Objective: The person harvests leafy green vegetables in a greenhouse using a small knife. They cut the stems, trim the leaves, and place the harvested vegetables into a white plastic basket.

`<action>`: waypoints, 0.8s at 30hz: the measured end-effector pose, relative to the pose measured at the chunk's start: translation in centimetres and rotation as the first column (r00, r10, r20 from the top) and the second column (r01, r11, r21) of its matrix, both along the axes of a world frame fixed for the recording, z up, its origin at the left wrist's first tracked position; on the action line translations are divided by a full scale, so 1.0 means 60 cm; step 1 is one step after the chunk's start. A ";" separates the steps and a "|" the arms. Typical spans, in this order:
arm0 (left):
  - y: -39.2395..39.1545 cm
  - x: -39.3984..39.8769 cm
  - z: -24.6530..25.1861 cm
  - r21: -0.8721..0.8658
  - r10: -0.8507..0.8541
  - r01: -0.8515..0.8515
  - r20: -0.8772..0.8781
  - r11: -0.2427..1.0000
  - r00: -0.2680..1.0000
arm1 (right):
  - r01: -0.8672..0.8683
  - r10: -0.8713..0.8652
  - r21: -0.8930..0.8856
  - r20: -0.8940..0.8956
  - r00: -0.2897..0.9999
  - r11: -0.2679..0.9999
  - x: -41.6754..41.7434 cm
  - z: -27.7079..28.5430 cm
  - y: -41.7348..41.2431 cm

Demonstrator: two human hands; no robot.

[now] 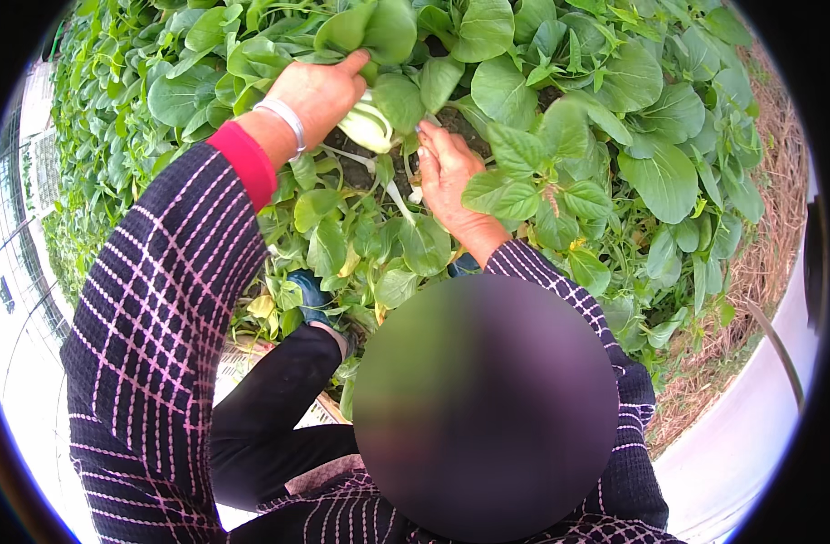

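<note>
My left hand [325, 102], with a pale bracelet at the wrist, grips a head of bok choy [366, 126] by its leaves. The plant tilts over, its pale green stalks and cut-looking white base facing toward me. Close to that base is my right hand [449, 166], fingers curled and thumb forward. A small shiny bit shows at its fingertips, too small to identify, and whatever lies inside the fingers is hidden. Below the hands, loose leaves with white stalks [396, 197] lie on dark soil [350, 166].
Dense bok choy plants [503, 92] fill the bed ahead and to both sides. A leafy weed [534, 173] stands beside my right wrist. Dry straw [772, 170] borders the right edge. My blue shoe [311, 297] is among the lower leaves. Wire mesh [20, 197] runs along the left.
</note>
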State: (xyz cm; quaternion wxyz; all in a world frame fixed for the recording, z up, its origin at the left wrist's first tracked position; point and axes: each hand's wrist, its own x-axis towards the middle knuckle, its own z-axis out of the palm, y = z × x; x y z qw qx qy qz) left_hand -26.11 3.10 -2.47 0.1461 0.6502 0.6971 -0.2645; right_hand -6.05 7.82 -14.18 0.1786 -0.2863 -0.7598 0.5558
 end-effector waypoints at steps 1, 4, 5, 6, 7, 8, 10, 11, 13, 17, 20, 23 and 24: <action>-0.003 -0.001 -0.004 0.007 -0.031 0.030 0.021 1.000 0.999 | -0.015 0.012 0.104 0.027 1.000 0.994 -0.004 0.018 0.009; -0.015 -0.010 -0.008 0.018 -0.091 0.090 0.065 0.996 0.994 | -0.005 -0.019 0.156 0.153 0.988 0.988 -0.023 0.030 0.018; -0.019 -0.013 -0.011 0.049 -0.099 0.095 0.073 0.994 0.992 | -0.007 -0.022 0.163 0.179 0.984 0.987 -0.029 0.032 0.017; -0.020 -0.012 -0.012 0.083 -0.108 0.102 0.081 0.991 0.991 | 0.009 -0.039 0.179 0.165 0.985 0.984 -0.033 0.027 0.015; -0.021 -0.012 -0.012 0.117 -0.119 0.108 0.088 0.987 0.989 | 0.029 -0.053 0.186 0.126 0.991 0.982 -0.039 0.021 0.017; -0.017 -0.013 -0.014 0.086 -0.119 0.113 0.069 0.990 0.990 | 0.050 -0.068 0.193 0.086 0.994 0.980 -0.046 0.013 0.021; -0.001 -0.006 -0.020 0.076 -0.127 0.122 0.058 0.990 0.990 | 0.143 -0.145 0.156 0.002 0.989 0.977 -0.056 -0.011 0.028; 0.005 -0.002 -0.025 0.071 -0.132 0.128 0.054 0.989 0.990 | 0.181 -0.182 0.091 0.002 0.983 0.979 -0.055 -0.022 0.028; 0.007 -0.009 -0.027 0.117 -0.121 0.121 -0.004 0.986 0.993 | 0.239 -0.240 -0.055 -0.018 0.971 0.970 -0.066 -0.025 0.026; 0.019 -0.014 -0.035 0.155 -0.047 0.061 -0.095 0.986 0.994 | 0.270 -0.263 -0.248 0.062 0.963 0.930 -0.071 -0.069 0.049; 0.009 -0.007 -0.029 0.015 0.094 -0.094 -0.023 0.995 0.995 | 0.214 -0.152 -0.611 0.152 0.977 0.762 -0.069 -0.038 0.042; -0.022 -0.010 -0.023 0.100 0.115 -0.119 0.048 0.988 0.992 | 0.129 -0.111 -0.691 0.070 0.991 0.711 -0.060 -0.052 0.033; -0.034 -0.013 -0.026 0.138 0.069 -0.076 0.060 0.987 0.996 | 0.114 -0.111 -0.693 0.049 0.993 0.712 -0.060 -0.055 0.032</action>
